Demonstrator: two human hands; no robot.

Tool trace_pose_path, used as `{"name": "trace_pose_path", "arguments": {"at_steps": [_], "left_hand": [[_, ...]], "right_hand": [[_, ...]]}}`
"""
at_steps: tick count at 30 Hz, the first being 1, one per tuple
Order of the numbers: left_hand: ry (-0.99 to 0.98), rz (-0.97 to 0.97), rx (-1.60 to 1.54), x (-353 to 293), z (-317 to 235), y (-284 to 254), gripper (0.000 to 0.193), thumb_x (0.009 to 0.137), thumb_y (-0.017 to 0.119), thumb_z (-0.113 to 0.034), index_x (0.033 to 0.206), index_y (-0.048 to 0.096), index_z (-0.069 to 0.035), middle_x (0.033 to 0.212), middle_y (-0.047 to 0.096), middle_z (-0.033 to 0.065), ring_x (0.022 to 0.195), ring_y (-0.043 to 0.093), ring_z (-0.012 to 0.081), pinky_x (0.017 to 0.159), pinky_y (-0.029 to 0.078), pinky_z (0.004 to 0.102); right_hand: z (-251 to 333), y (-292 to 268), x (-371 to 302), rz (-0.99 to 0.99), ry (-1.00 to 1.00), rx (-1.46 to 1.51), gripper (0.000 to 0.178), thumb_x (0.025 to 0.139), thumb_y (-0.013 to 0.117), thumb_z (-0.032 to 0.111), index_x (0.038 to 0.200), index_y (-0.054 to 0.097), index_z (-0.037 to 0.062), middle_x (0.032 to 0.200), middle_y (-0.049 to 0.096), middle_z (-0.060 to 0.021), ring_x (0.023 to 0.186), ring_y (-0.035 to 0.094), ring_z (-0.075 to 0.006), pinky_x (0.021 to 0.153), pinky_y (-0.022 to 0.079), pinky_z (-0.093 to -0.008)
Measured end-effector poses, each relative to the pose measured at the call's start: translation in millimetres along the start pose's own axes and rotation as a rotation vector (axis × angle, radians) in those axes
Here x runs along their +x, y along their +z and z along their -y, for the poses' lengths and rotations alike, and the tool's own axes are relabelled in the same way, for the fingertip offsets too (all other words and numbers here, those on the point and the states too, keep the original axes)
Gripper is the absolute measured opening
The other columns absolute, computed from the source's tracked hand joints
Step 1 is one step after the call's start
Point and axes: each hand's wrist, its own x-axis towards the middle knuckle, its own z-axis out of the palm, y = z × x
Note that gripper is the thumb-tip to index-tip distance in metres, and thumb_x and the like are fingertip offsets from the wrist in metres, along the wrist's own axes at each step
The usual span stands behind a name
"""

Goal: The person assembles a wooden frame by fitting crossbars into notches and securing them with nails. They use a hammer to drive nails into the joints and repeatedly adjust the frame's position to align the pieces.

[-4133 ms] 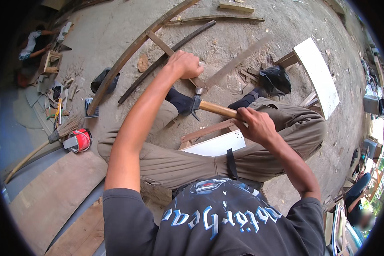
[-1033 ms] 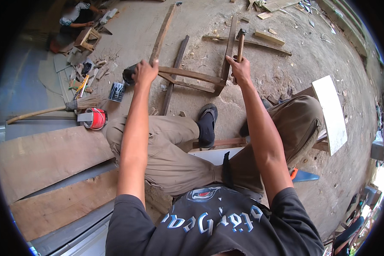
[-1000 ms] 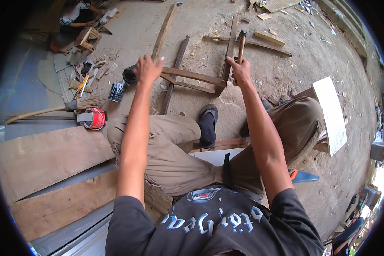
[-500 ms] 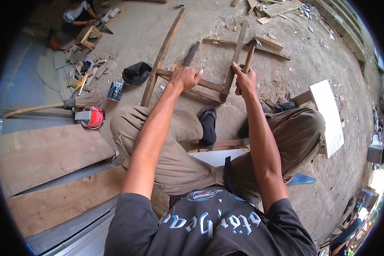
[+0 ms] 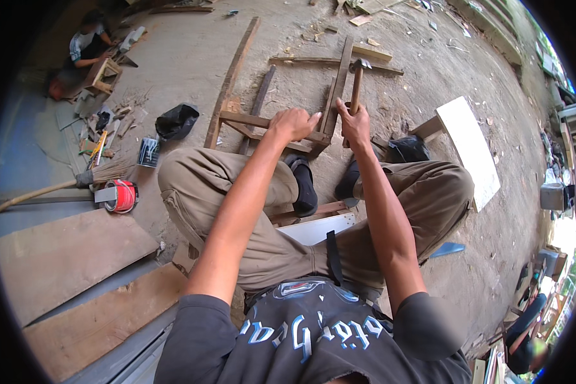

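Observation:
A dark wooden frame (image 5: 234,83) of long legs joined by short crossbars stands on the ground before my feet. My left hand (image 5: 293,124) is closed over its near crossbar, thumb pointing right. My right hand (image 5: 354,123) grips a hammer (image 5: 357,86) by its wooden handle, metal head up and away from me. The right thumb lies against the frame's right leg (image 5: 342,77), so this hand touches the frame too. Whether the right fingers also hold the leg is hidden. Between my thighs lies a white-faced board (image 5: 317,228) beside brown wood.
Wide planks (image 5: 70,256) lie at left, near a red bucket (image 5: 123,197), a broom (image 5: 102,173) and a black bag (image 5: 177,121). A white-topped piece (image 5: 470,150) stands right. Loose battens (image 5: 313,60) lie beyond the frame. Another person (image 5: 88,45) sits far left.
The frame has tilted slightly, so more of its farther legs shows beside the near ones. Both hands keep their grips; the whole view has shifted a little.

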Motion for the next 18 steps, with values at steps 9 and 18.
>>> {"name": "trace_pose_path", "arguments": {"at_steps": [9, 18], "left_hand": [[-0.075, -0.032, 0.034, 5, -1, 8, 0.051, 0.095, 0.044, -0.038, 0.089, 0.074, 0.003, 0.094, 0.071, 0.0274, 0.096, 0.068, 0.0439, 0.092, 0.052, 0.0505], [-0.077, 0.078, 0.049, 2, -4, 0, 0.047, 0.092, 0.043, -0.032, 0.082, 0.075, 0.0, 0.089, 0.07, 0.0273, 0.086, 0.071, 0.0416, 0.085, 0.056, 0.0488]], "right_hand": [[26, -115, -31, 0.302, -0.318, -0.425, 0.03, 0.096, 0.067, 0.03, 0.086, 0.063, 0.0028, 0.061, 0.059, -0.0099, 0.051, 0.052, -0.0195, 0.051, 0.043, -0.0353], [20, -152, -71, 0.763, -0.849, -0.992, 0.035, 0.084, 0.076, 0.037, 0.079, 0.052, 0.012, 0.068, 0.059, -0.0037, 0.055, 0.062, -0.0238, 0.048, 0.05, -0.0381]]}}
